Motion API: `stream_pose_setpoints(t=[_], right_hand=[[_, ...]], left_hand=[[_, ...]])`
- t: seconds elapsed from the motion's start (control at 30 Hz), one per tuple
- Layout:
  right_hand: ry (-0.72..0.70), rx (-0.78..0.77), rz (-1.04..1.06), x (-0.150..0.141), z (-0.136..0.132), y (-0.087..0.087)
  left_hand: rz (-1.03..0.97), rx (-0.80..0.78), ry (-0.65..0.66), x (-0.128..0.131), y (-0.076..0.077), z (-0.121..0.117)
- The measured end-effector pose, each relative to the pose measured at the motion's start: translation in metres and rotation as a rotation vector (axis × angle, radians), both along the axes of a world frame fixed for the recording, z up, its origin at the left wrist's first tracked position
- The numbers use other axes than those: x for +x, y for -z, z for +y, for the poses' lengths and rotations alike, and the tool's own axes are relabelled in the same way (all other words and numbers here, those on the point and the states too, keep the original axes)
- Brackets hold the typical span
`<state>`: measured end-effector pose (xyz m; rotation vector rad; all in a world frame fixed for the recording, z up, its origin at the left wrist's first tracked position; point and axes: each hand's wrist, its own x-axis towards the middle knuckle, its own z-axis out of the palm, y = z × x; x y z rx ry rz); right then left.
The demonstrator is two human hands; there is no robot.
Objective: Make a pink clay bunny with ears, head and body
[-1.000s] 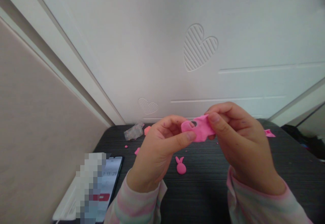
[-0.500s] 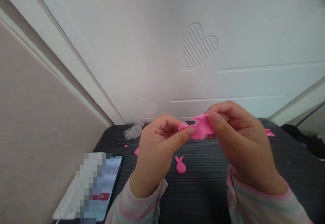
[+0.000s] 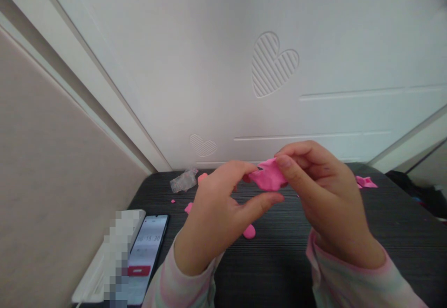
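Observation:
A flattened, uneven piece of pink modelling clay (image 3: 268,177) is held up above the dark table. My right hand (image 3: 323,196) pinches its right edge between thumb and fingers. My left hand (image 3: 220,210) is at its left side, fingertips touching the edge and partly hidden behind it. The left thumb is stretched out just below the clay, apart from it. Under the left hand, a small pink clay rabbit (image 3: 249,231) lies on the table. Only its round lower part shows; the ears are covered by my hand.
More pink clay (image 3: 366,182) lies at the table's right, with a scrap (image 3: 188,208) beside my left wrist. A crumpled clear wrapper (image 3: 184,180) rests near the back edge. A phone (image 3: 146,252) and white case (image 3: 101,261) occupy the left. A white panel (image 3: 216,66) stands behind.
My left thumb has lifted off the clay and spread downward. The clay and right hand have shifted slightly left, and the clay's notch looks narrower. The rabbit's ears have become covered.

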<state>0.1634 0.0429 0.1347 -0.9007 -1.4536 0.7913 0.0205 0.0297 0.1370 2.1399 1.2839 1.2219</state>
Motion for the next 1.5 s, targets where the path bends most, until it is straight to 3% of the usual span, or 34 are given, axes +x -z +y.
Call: stream_pose_setpoints(t=[0.2,0.63,0.77,1.03,1.23,1.33,1.5], right_hand=[[-0.053,-0.041,0.029,-0.0038,0.0000,-0.0003],[-0.105,-0.054,-0.039,-0.0006,0.0005,-0.0025],[-0.107,-0.047,-0.068,-0.0008,-0.0006,-0.0024],[-0.140,0.010,-0.136,0.0006,-0.0028,-0.0026],[-0.127,0.013,-0.135,0.0016,-0.0017,-0.0005],[-0.077,0.027,-0.034,0.0012,-0.0025,0.0013],[-0.087,0.116,-0.231,0.0000,-0.0034,0.0006]], left_hand=[[0.277,0.274,-0.041,0.0050,0.0034,0.0017],[0.046,0.277,0.072,-0.0001,-0.0033,0.0013],[-0.078,0.204,0.009,0.0007,-0.0029,0.0014],[-0.390,-0.116,-0.014,0.0018,0.0028,0.0045],[-0.275,-0.093,-0.053,0.0002,-0.0019,0.0028],[-0.344,-0.135,-0.103,-0.0007,-0.0009,0.0029],[-0.642,-0.297,0.047,0.0016,0.0062,0.0092]])
